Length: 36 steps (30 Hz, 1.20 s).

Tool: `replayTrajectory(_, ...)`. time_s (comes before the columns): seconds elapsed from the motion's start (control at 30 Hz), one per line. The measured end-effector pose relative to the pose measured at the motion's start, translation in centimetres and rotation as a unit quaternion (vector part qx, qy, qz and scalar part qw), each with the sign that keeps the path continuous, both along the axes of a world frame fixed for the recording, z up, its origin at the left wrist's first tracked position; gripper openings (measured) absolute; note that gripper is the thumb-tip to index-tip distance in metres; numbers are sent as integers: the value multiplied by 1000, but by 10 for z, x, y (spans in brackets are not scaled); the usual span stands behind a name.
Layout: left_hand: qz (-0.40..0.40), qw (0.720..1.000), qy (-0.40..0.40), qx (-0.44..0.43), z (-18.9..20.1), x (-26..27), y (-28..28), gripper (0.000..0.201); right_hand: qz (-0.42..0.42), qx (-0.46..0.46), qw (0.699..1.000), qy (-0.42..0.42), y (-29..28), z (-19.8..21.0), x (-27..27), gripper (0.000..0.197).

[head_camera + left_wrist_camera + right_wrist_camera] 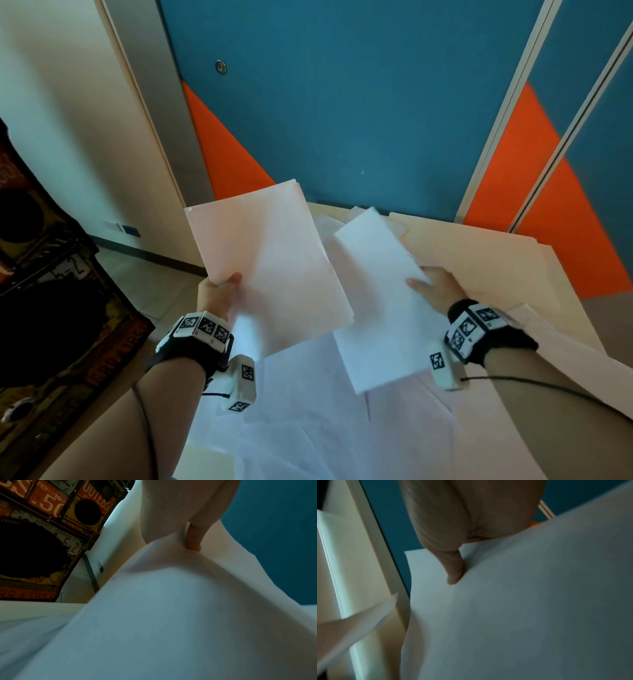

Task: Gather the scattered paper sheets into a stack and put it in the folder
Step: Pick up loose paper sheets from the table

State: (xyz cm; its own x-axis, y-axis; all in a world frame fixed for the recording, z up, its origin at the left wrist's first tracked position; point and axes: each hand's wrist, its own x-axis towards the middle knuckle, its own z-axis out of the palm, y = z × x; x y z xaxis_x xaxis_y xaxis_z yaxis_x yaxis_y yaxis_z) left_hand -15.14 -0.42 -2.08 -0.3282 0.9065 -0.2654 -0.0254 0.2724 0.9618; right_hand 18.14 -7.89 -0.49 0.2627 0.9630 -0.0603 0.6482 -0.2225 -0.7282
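My left hand [222, 287] pinches the left edge of a stack of white paper sheets [270, 260], held tilted above the table; in the left wrist view the thumb [193, 539] presses on that stack [163, 615]. My right hand [435, 284] grips the right edge of another white sheet [380, 301], lifted beside the stack; the right wrist view shows its thumb [455, 572] on the sheet [522, 608]. More loose sheets [325, 428] lie scattered on the table below. The cream folder [479, 260] lies open at the right, behind my right hand.
The table [575, 438] runs to a blue and orange partition wall [342, 120] at the back. A dark cabinet with printed number plates [51, 308] stands on the floor at the left. The table's left edge drops off beside my left forearm.
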Motion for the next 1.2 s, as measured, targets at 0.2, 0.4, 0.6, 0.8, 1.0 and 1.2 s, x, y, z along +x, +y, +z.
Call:
replayTrajectory(0.2, -10, 1000, 12, -26, -11, 4, 7, 37, -117, 199, 972, 53, 0, 60, 23, 30)
replayTrajectory(0.4, -54, 998, 1, -22, -8, 21, 6, 36, -157, 274, 934, 166, -8, 87, 30, 8)
replayTrajectory(0.6, -120, 992, 8, -48, -10, 38, 8, 36, -71, 157, 956, 238, 2, 53, 0, 21)
replayTrajectory(0.8, -217, 974, 32, -51, -3, 49, 4, 30, -11, 61, 962, 265, 6, 19, -22, 16)
replayTrajectory(1.0, -238, 970, -20, -50, 6, 60, -5, 54, -20, 80, 962, 261, 7, 8, -29, 21)
replayTrajectory(1.2, -234, 952, -190, -43, 15, 68, -15, 65, -39, 103, 954, 279, 6, 5, -29, 13)
